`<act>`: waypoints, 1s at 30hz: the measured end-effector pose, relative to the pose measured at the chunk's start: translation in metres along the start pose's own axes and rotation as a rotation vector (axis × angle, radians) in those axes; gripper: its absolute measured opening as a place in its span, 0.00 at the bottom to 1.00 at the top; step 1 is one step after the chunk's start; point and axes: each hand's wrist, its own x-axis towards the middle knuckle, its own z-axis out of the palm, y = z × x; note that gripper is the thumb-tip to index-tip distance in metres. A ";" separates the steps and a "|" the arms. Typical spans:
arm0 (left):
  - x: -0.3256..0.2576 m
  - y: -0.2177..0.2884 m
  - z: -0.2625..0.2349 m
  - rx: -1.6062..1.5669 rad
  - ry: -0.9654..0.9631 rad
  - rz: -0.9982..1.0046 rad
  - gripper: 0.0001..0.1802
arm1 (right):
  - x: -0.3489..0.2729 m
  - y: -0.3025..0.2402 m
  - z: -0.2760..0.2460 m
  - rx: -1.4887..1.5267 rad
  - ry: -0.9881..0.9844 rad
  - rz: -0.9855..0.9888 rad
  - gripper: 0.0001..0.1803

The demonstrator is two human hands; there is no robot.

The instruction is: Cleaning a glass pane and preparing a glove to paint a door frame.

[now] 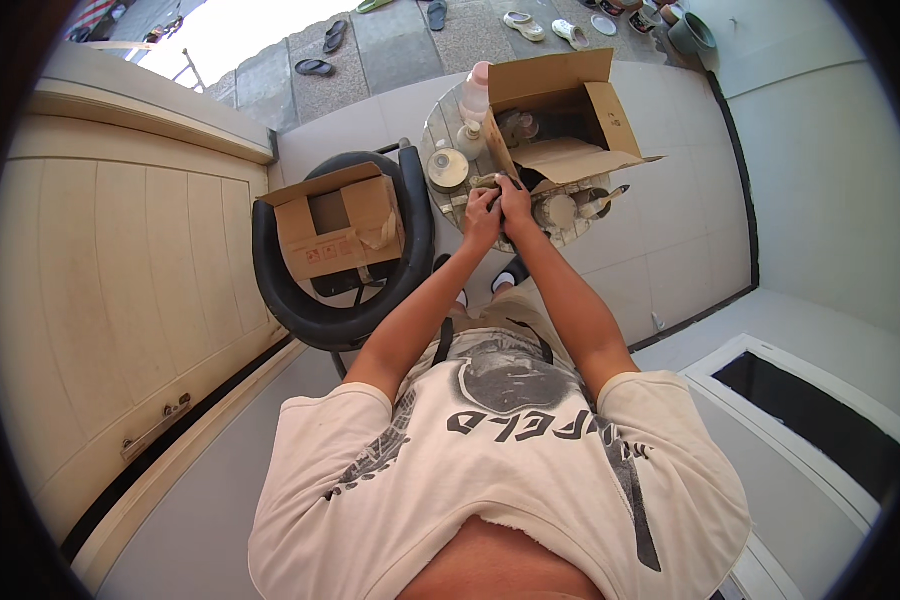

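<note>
My left hand (481, 214) and my right hand (515, 207) meet at the near edge of a round table (438, 128). Their fingers are closed together around a small dark thing (494, 202), mostly hidden, whose kind I cannot make out. Just beyond them stands an open cardboard box (548, 78) with clear items inside. To the left of the hands sits a round container with a pale yellowish top (448, 168). A white bottle (471, 139) and a pink-topped bottle (476, 92) are behind it. Right of my hands are a round pale-topped container (557, 211) and a brush (610, 198).
A black chair (417, 215) at the left holds another open cardboard box (315, 256). A wooden door (140, 270) lies farther left, a pale wall (820, 170) to the right. Dark slippers (315, 68), white clogs (524, 26) and a grey-green bucket (692, 35) are on the far paving.
</note>
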 end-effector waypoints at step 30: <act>-0.002 -0.002 -0.004 0.305 0.032 0.224 0.14 | -0.002 0.003 -0.002 0.129 -0.012 0.022 0.06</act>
